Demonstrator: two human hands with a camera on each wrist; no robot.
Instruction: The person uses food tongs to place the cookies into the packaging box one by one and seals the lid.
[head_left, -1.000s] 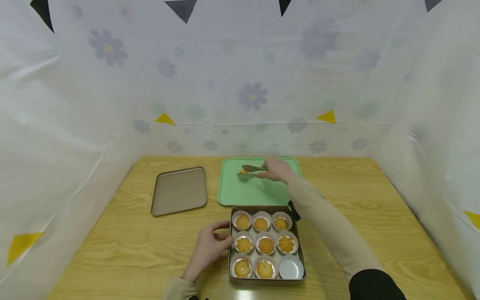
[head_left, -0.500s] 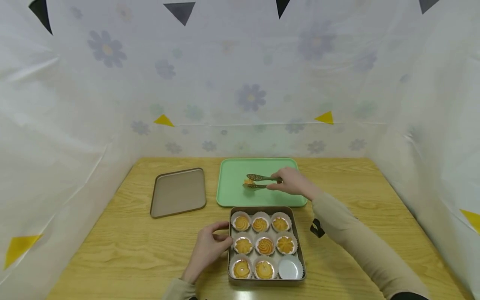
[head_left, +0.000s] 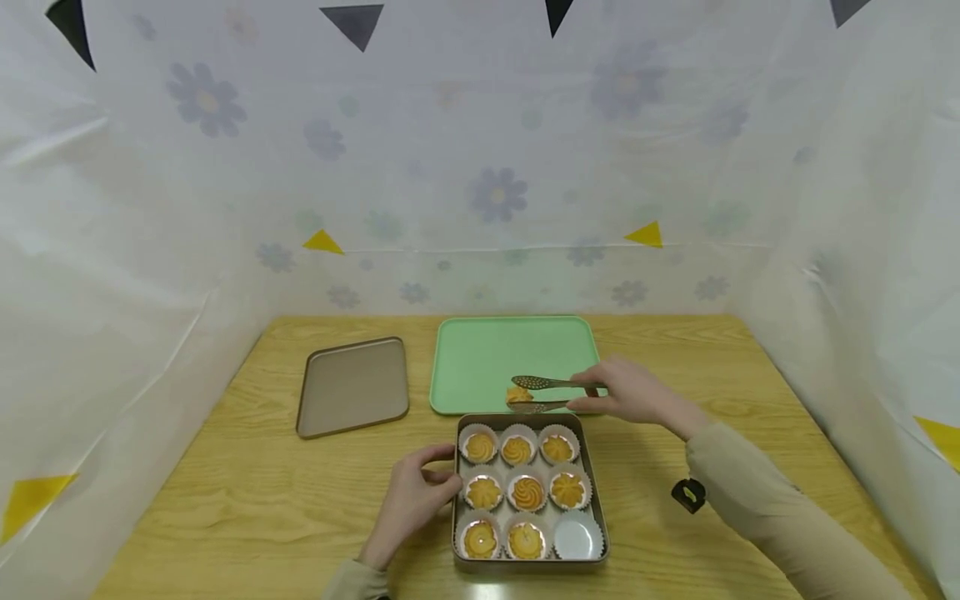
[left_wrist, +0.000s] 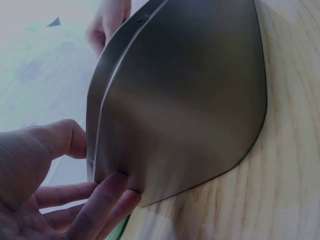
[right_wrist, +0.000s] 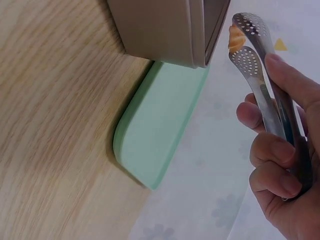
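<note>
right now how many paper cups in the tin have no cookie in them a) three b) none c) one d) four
c) In the tin, only the paper cup at the near right corner is empty; the other eight each hold a cookie.

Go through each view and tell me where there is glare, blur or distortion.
Head view: wide-angle bending at the edges, a pale glare patch on the table near the bottom edge, tin and cookies sharp. Left wrist view: tin wall dim and bulging, left hand soft and very close. Right wrist view: tongs fairly sharp, tray slightly soft, right hand large at the edge.
</note>
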